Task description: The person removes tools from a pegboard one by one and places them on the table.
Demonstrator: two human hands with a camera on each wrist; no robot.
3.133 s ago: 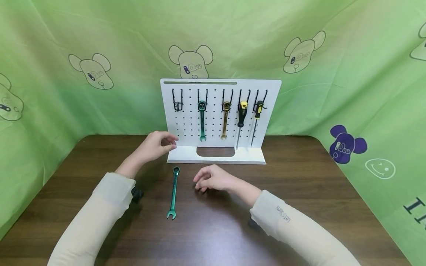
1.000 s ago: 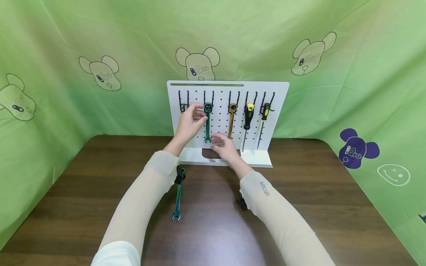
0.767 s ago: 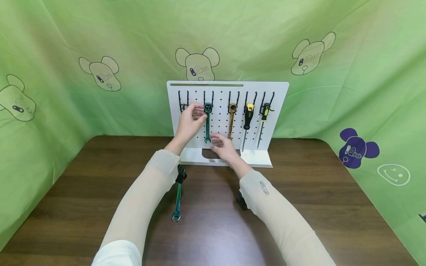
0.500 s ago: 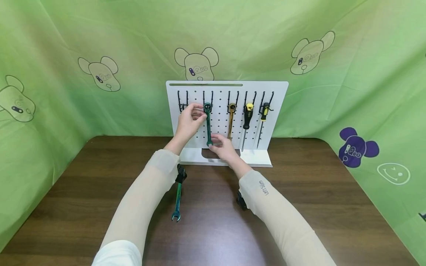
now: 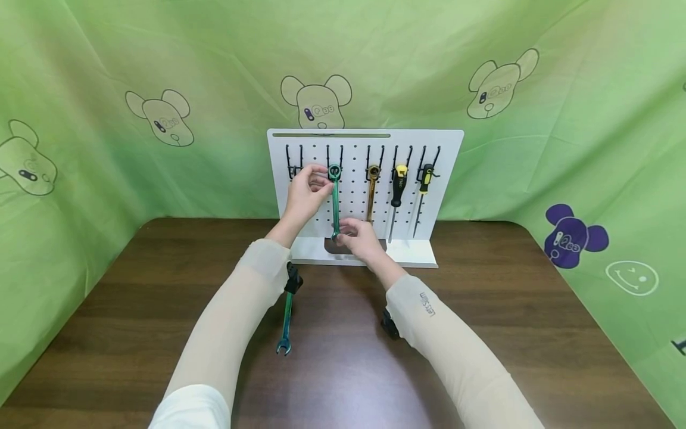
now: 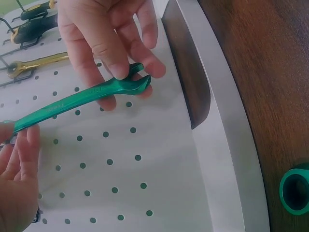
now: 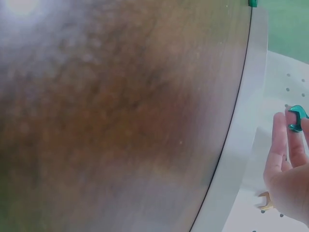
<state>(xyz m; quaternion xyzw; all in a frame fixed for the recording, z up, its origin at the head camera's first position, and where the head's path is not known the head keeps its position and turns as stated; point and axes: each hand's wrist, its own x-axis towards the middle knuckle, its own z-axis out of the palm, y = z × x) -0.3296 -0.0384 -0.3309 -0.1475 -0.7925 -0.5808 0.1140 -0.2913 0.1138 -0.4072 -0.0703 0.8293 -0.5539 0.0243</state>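
Note:
A green combination wrench (image 5: 335,202) has its ring end up at the second pair of hooks of the white pegboard (image 5: 354,193), its lower end tipped away from the panel. My left hand (image 5: 305,192) pinches it just under the ring. Down at the open-ended jaw, my right hand (image 5: 360,238) grips the wrench between thumb and fingers. The left wrist view shows the right thumb lying on that green end (image 6: 130,84). Another green wrench (image 5: 286,333) lies on the table below the board, its top partly covered by my left wrist camera.
Farther right on the board hang a gold wrench (image 5: 372,193), a black-and-yellow screwdriver (image 5: 398,187) and a smaller screwdriver (image 5: 426,179). The leftmost hooks (image 5: 294,159) are bare. A green printed curtain (image 5: 230,119) surrounds the brown table (image 5: 482,310).
Both hands have moved from over the table up to the hanging green wrench. In the last half second, its lower end has swung outward in my right fingers.

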